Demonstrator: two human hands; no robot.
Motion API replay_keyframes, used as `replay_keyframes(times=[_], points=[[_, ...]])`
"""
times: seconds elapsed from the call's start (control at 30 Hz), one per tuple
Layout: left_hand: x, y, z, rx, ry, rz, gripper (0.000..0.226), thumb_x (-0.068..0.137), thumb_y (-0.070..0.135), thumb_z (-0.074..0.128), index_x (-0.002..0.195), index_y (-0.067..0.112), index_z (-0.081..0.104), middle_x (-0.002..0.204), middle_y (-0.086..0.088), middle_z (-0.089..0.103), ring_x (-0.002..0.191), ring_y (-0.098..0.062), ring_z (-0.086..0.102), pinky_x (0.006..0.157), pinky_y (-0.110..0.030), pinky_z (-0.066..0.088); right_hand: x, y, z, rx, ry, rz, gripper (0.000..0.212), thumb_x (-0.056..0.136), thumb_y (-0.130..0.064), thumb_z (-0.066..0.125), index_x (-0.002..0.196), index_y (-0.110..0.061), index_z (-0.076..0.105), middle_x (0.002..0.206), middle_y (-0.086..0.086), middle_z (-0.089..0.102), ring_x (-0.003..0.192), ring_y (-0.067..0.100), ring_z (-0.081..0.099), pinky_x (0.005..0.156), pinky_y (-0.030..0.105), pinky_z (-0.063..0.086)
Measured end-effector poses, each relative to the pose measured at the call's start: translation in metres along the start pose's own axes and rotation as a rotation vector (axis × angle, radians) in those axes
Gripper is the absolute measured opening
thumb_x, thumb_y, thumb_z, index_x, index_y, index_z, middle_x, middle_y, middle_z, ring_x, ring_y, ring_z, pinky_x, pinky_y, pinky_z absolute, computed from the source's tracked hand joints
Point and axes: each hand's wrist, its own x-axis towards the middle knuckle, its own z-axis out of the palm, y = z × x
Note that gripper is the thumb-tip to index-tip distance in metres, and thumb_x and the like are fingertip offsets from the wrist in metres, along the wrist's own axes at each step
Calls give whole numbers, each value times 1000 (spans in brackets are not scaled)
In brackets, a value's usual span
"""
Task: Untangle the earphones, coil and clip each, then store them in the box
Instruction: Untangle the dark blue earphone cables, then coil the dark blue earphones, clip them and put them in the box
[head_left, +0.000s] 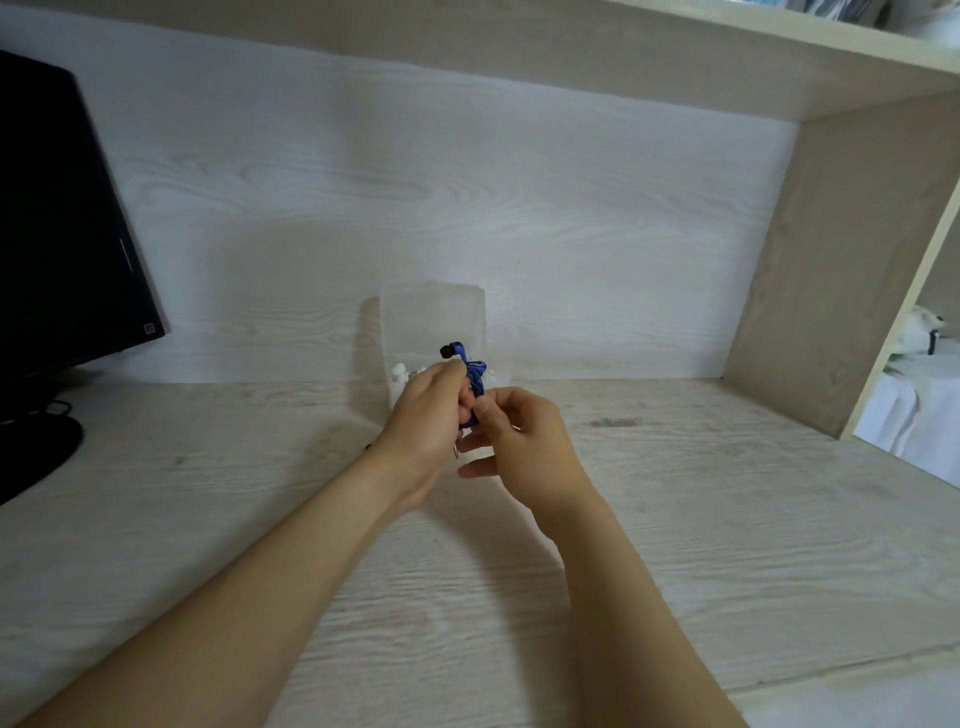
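My left hand (428, 410) grips a coiled bundle of blue earphones (471, 375), with one black-tipped earbud sticking up above my fingers. My right hand (519, 441) pinches the lower end of the same blue bundle with thumb and forefinger. Both hands hover just above the desk, in front of a clear plastic box (434, 317) whose lid stands open against the wall. White earphones (400, 375) show in the box just left of my left hand, mostly hidden. A small metal bit (455, 451) hangs below my left hand; what it is stays unclear.
A black monitor (62, 228) and its round base (31, 452) stand at the left of the pale wooden desk (727, 519). A shelf board (519, 47) runs overhead, and a wooden side panel (841, 270) closes the right.
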Motion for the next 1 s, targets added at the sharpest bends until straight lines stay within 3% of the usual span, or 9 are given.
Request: replay_keyframes(times=[0.2, 0.33, 0.4, 0.47, 0.53, 0.67, 0.77, 0.87, 1.0], points=[[-1, 4, -12, -100, -93, -152, 42, 113, 31, 38, 74, 17, 46, 60, -1, 41, 58, -16, 37, 62, -33, 31, -3, 4, 4, -47, 39, -20, 17, 105, -15, 60, 103, -7, 75, 90, 0, 79, 78, 11, 68, 64, 24, 57], [-4, 8, -12, -194, -93, -145, 40, 111, 26, 41, 72, 17, 46, 66, 0, 41, 55, -13, 39, 64, -34, 31, -7, 2, 0, -36, 27, -98, 12, 103, -16, 66, 99, -15, 77, 79, -9, 77, 68, -3, 65, 65, 13, 49], [-4, 7, -11, -189, -99, -136, 36, 110, 26, 43, 76, 15, 47, 67, 1, 43, 56, -12, 42, 63, -32, 32, -6, 4, -1, -79, 62, -122, 13, 103, -17, 66, 95, -15, 77, 82, -5, 78, 70, -1, 66, 67, 18, 51], [-4, 4, -7, -166, -91, -123, 27, 108, 28, 46, 86, 13, 47, 68, 1, 47, 60, -13, 46, 61, -29, 37, -4, 6, 2, -153, 111, -127, 13, 103, -22, 66, 96, -15, 76, 88, -1, 79, 77, 7, 71, 74, 30, 57], [-6, 4, -3, -155, -94, -108, 33, 111, 27, 44, 81, 14, 47, 68, 0, 49, 62, -14, 49, 58, -25, 44, -2, 7, 3, -185, 130, -125, 16, 103, -24, 65, 95, -15, 76, 88, 1, 79, 83, 15, 75, 83, 41, 61], [-5, 10, -8, -102, -137, -16, 41, 114, 31, 41, 79, 12, 52, 81, -10, 51, 65, -19, 51, 64, -31, 41, -3, 3, -1, -5, 94, -94, 19, 104, -16, 64, 97, -5, 78, 88, 12, 79, 89, 31, 77, 85, 42, 64], [-4, 7, -13, 15, -162, 34, 40, 115, 36, 40, 88, 11, 57, 83, -5, 64, 71, -14, 63, 76, -33, 51, -3, -1, -1, 93, 104, -53, 18, 105, -12, 62, 103, 0, 75, 92, 16, 79, 87, 30, 79, 81, 39, 65], [-1, 1, -15, 71, -140, 53, 42, 113, 40, 44, 97, 9, 67, 90, -5, 70, 79, -17, 67, 82, -39, 52, -1, 1, 4, -14, 188, -74, 20, 106, -18, 57, 102, -7, 73, 89, 10, 78, 79, 19, 75, 79, 40, 63], [2, 1, -20, 1, -113, 5, 45, 112, 40, 47, 104, 7, 76, 98, -11, 77, 87, -21, 73, 82, -37, 60, 1, -1, 12, -187, 170, -101, 34, 102, -36, 50, 94, -10, 72, 88, 9, 77, 84, 28, 73, 82, 56, 59]])
